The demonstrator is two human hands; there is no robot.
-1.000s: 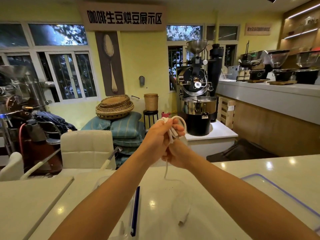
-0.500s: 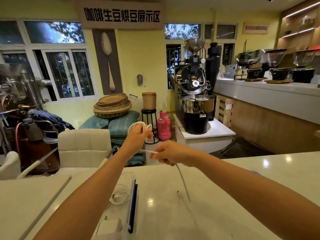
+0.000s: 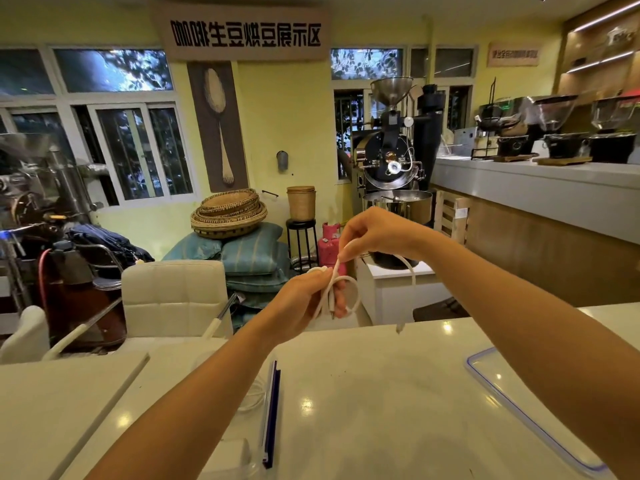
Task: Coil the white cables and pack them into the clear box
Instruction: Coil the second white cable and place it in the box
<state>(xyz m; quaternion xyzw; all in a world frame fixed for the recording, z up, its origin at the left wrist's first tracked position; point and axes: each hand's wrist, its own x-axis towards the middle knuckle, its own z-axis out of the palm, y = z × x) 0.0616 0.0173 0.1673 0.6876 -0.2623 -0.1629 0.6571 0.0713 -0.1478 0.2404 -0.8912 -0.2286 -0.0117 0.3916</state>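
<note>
I hold a white cable [image 3: 357,293] in the air above the white counter [image 3: 363,393]. My left hand [image 3: 304,301] grips a small coil of it, with one plug hanging below the fingers. My right hand [image 3: 377,233], just above and to the right, pinches the cable's loose run, which arcs down to a dangling plug [image 3: 400,329] just over the counter's far edge. The clear box [image 3: 272,410], with a blue edge, lies under my left forearm. Another coiled white cable [image 3: 252,400] shows dimly inside it.
A clear lid with a blue rim [image 3: 512,410] lies flat on the counter at the right. A white block [image 3: 225,455] sits near the box's front. A white chair [image 3: 175,299] stands beyond the counter. Coffee machines line the room behind.
My right hand has risen and moved right, above the left hand, carrying the cable up. The loose end has lifted off the counter and now dangles. The camera has tilted slightly.
</note>
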